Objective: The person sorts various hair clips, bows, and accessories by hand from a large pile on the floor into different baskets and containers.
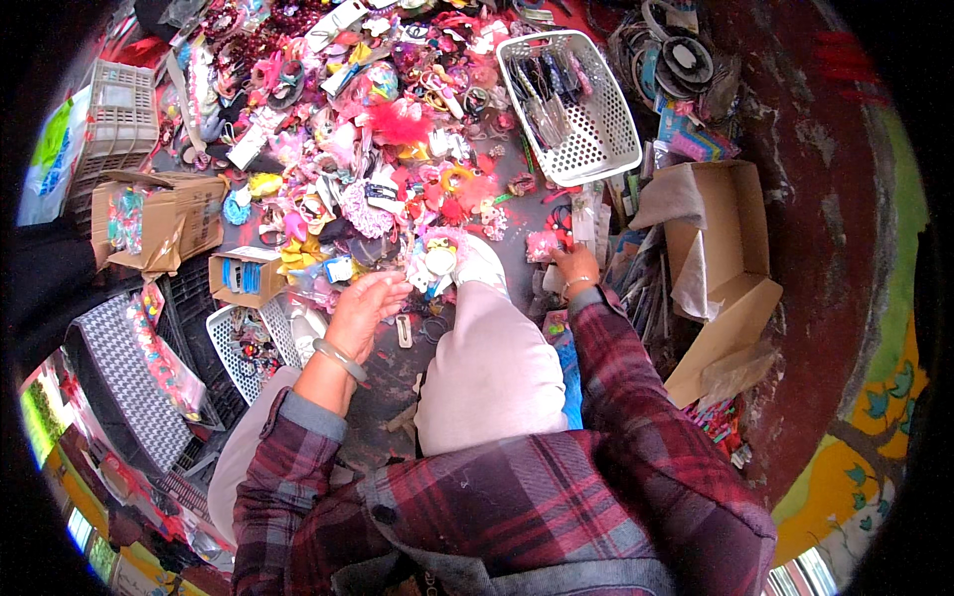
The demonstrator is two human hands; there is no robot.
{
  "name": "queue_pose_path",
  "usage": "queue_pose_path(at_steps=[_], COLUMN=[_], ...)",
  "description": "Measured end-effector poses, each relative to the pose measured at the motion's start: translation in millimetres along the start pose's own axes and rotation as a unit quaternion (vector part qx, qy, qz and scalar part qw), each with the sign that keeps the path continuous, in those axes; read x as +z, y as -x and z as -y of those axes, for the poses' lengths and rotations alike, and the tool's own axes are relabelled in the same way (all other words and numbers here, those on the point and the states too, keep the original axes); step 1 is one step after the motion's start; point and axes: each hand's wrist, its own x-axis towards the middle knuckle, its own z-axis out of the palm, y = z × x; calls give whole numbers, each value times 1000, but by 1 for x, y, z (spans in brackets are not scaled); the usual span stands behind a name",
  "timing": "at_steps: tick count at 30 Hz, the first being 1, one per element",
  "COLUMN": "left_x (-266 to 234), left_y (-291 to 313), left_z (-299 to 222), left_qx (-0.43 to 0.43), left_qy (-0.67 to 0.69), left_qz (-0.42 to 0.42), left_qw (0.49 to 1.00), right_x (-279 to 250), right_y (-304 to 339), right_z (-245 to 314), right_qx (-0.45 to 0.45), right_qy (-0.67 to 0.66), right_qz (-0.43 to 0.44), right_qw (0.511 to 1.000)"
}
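My left hand (368, 304), with a bangle at the wrist, hovers by the near edge of a wide pile of hair accessories (397, 139). Its fingers reach out loosely to the right, and nothing shows in them. My right hand (576, 266) is closed at the right of the pile, beside a pink fluffy hair accessory (542, 245). What its fingers hold, if anything, is hidden. Bows, scrunchies and fluffy flowers in pink, red, yellow and white fill the pile. A yellow bow (298, 256) lies left of my left hand.
A white perforated basket (626, 149) holding packaged items stands at the far right. Near it is an open cardboard box (730, 233). Cardboard boxes (184, 223) and a smaller white basket (227, 353) line the left. My leg (487, 368) extends between my hands.
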Motion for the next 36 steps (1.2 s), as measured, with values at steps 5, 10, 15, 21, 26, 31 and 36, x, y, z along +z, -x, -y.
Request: queue_pose_path(at_steps=[5,10,15,21,26,31,36], left_x=[-3,-2,-2,3,1,0,-1], left_y=[0,0,1,3,8,9,19], left_z=[-1,-2,4,4,1,4,4], left_qx=[-2,-4,-2,-4,-15,-17,-1], left_qy=[-3,-8,-8,-13,-24,-30,-19], left_qz=[0,-6,-9,0,-10,-8,-10], left_qw=[1000,1000,1000,1000,1000,999,1000], right_x=[16,39,33,32,25,27,-21], right_y=[-6,-16,-12,0,24,57,28], right_z=[19,0,11,49,107,148,72], right_qx=[-58,-119,-115,-17,-51,-251,-241], right_qy=[-32,-216,-285,-76,-173,-373,-359], right_qz=[-3,-7,11,-3,-54,45,120], right_qw=[998,969,952,997,982,892,894])
